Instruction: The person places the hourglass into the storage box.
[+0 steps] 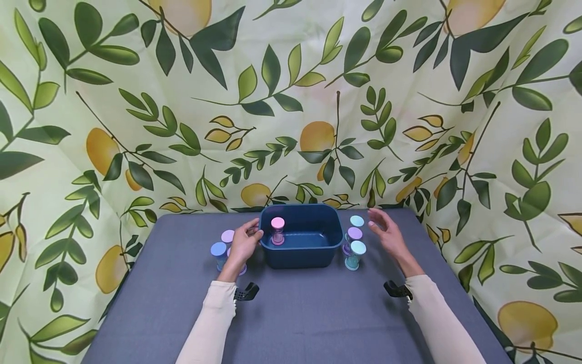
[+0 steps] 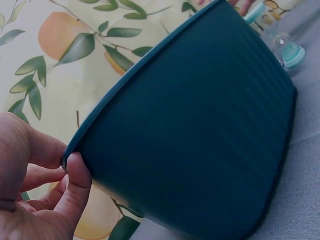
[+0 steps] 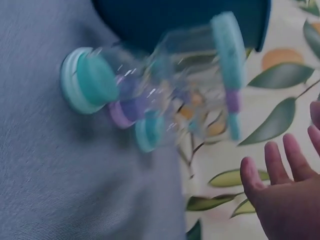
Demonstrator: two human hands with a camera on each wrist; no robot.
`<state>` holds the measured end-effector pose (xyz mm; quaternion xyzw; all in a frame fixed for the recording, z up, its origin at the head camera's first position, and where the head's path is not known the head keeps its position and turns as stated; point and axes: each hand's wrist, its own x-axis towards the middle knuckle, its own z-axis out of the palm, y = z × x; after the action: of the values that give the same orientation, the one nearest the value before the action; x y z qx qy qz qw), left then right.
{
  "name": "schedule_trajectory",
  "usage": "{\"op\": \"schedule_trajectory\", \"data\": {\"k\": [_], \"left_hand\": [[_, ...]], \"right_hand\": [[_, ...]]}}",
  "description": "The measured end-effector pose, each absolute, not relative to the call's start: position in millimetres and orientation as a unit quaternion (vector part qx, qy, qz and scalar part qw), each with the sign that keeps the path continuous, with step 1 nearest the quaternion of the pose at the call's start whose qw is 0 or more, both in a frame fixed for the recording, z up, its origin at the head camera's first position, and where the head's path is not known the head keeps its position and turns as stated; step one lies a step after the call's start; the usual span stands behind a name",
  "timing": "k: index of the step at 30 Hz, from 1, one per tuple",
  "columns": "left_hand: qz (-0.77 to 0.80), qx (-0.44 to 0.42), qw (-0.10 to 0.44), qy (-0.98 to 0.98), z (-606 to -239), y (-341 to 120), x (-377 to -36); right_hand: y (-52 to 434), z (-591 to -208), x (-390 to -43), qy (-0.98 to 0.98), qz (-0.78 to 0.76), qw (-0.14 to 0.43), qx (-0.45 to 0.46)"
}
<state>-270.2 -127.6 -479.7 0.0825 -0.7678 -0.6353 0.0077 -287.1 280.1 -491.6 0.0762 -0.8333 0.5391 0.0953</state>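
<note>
We see the blue bin [image 1: 300,259] near the surface's [image 1: 300,313] far edge, between left hand [image 1: 244,242], pinching its rim, and right hand [image 1: 387,233], loosely spread beside three sand timers [image 1: 354,233].

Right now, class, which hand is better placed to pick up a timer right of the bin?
The right hand, most likely: it is open, empty and beside the three timers, while the left hand pinches the blue bin by its rim at the opposite end.
</note>
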Motion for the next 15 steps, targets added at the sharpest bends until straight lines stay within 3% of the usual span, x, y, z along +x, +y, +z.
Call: {"op": "schedule_trajectory", "data": {"k": [15], "left_hand": [[-0.631,0.087,0.003,-0.771,-480.6,-128.1,-271.4]], "right_hand": [[293.3,-529.7,-309.0,-0.802,0.589,0.048,0.082]]}}
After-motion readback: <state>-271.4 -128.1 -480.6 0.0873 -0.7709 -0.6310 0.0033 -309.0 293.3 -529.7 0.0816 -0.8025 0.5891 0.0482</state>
